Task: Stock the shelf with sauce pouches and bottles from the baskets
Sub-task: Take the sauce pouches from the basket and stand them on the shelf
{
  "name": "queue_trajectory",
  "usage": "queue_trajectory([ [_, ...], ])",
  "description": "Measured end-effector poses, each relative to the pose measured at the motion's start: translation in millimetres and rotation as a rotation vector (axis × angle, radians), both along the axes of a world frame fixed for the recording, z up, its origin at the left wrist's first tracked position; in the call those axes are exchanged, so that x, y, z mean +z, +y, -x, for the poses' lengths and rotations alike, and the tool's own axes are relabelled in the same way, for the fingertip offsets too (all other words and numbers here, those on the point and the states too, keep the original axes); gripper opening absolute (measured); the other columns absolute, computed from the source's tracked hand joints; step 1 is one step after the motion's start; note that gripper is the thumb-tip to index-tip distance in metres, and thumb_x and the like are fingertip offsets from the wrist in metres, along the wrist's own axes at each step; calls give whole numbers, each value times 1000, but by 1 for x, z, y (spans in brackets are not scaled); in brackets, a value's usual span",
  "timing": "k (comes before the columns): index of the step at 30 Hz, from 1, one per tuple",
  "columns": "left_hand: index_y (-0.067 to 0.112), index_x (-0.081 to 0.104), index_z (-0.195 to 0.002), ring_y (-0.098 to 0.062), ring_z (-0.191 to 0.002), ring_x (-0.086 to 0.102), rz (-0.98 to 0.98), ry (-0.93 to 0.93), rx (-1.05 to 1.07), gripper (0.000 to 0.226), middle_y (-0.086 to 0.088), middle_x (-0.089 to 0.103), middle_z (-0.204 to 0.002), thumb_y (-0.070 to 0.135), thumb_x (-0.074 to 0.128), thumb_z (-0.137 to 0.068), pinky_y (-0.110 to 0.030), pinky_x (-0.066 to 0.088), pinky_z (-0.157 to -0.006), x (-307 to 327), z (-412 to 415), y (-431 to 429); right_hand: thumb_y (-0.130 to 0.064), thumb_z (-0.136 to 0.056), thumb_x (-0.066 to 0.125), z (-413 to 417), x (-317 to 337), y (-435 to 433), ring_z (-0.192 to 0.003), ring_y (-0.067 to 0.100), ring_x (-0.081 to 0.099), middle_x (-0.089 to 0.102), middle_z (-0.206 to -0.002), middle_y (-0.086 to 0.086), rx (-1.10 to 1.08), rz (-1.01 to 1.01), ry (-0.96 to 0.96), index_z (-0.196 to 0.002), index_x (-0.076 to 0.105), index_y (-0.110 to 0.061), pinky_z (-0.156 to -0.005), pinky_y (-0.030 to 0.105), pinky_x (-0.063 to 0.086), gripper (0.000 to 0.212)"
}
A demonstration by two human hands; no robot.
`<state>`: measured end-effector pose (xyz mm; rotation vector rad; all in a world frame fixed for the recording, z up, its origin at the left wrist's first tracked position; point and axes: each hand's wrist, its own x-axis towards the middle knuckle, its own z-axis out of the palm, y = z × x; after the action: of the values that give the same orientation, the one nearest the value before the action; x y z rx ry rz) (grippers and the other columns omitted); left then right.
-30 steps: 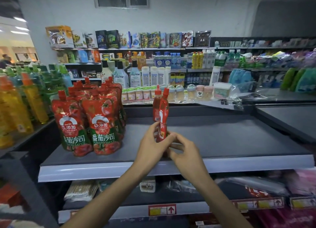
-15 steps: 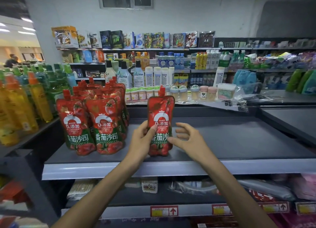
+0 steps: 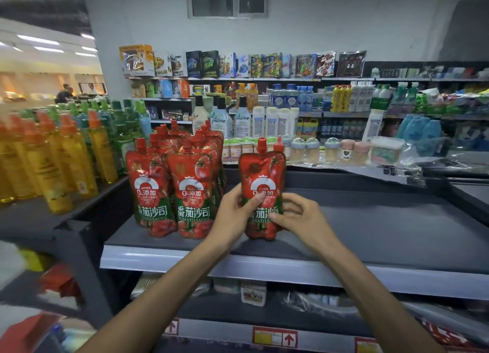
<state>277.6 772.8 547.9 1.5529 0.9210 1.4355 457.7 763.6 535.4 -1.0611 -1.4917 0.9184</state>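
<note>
Sauce pouches (image 3: 194,194) on grey shop shelf (image 3: 370,233)

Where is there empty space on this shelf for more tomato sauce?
Right of the held pouches, the shelf is bare up to its right wall. Only a narrow gap, filled by the left hand, separates them from the standing pouches crowding the left end.

Pouch (image 3: 262,194) upright on shelf (image 3: 370,220) near front edge; pouch cluster (image 3: 180,188) just beside at 9 o'clock; bottle rows (image 3: 53,162) beyond, 9 o'clock.
</note>
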Motion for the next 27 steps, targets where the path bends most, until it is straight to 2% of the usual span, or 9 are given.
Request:
queue_trajectory([
  [3, 16, 70, -120, -8, -103, 74, 13, 6, 23, 22, 4, 79, -109, 13, 69, -98, -22, 56, -87, -2, 1, 7, -12, -68, 95, 10, -3, 12, -90, 22, 77, 80, -99, 0, -43, 40, -84, -109, 74, -22, -80, 39, 64, 47],
  [6, 24, 63, -130, -6, -113, 69, 11, 124, 101, 36, 11, 74, -119, 27, 73, -96, -38, 55, -102, -6, 3, 8, -33, -54, 96, 19, -8, 30, -86, 24, 78, 80, -92, -3, -126, 37, -108, -98, 77, -32, -79, 51, 64, 48],
  [8, 24, 45, -150, -8, -130, 57, 5, 286, 177, 62, 11, 61, -139, 33, 73, -95, -38, 45, -114, -13, 6, -3, -25, -58, 95, 25, -7, 41, -85, 24, 77, 80, -90, -2, -186, 26, -78, -94, 76, -29, -77, 51, 64, 41],
  [10, 18, 28, -160, -13, -143, 43, -85, 508, 288, 75, 3, 46, -154, 36, 67, -99, -32, 36, -119, -25, 11, -20, -5, -70, 91, 30, -1, 50, -81, 18, 75, 77, -89, -1, -217, 28, -33, -95, 73, -21, -69, 38, 64, 35],
  [12, 19, 37, -155, -18, -139, 46, -266, 755, 370, 61, 2, 47, -153, 43, 57, -103, -35, 40, -112, -40, 19, -34, 3, -74, 86, 36, 5, 64, -81, 14, 71, 74, -90, -3, -242, 14, -29, -100, 70, -15, -65, 23, 58, 35],
  [13, 22, 47, -148, -21, -132, 52, -350, 876, 395, 51, 2, 51, -147, 48, 50, -104, -38, 45, -105, -49, 22, -37, 1, -75, 87, 40, 6, 74, -84, 13, 70, 74, -91, -4, -268, -1, -53, -100, 70, -16, -69, 23, 56, 34],
  [17, 24, 65, -124, -26, -114, 59, -486, 1208, 436, 51, -2, 62, -129, 58, 32, -105, -43, 47, -92, -69, 34, -32, -17, -73, 91, 60, 0, 106, -91, 16, 72, 77, -97, -1, -376, -39, -192, -98, 71, -17, -83, 40, 60, 32],
  [21, 24, 65, -119, -27, -106, 57, -593, 1281, 429, 51, -3, 63, -117, 57, 28, -107, -43, 43, -86, -81, 40, -29, -16, -79, 88, 79, -6, 129, -95, 20, 71, 76, -104, 3, -402, -39, -244, -103, 69, -15, -86, 43, 59, 31],
  [27, 19, 69, -111, -30, -97, 58, -704, 1230, 497, 48, -8, 65, -109, 52, 35, -107, -42, 42, -81, -91, 39, -24, -14, -88, 80, 88, -12, 155, -109, 25, 67, 72, -117, 8, -447, -28, -304, -114, 59, -10, -85, 34, 51, 33],
])
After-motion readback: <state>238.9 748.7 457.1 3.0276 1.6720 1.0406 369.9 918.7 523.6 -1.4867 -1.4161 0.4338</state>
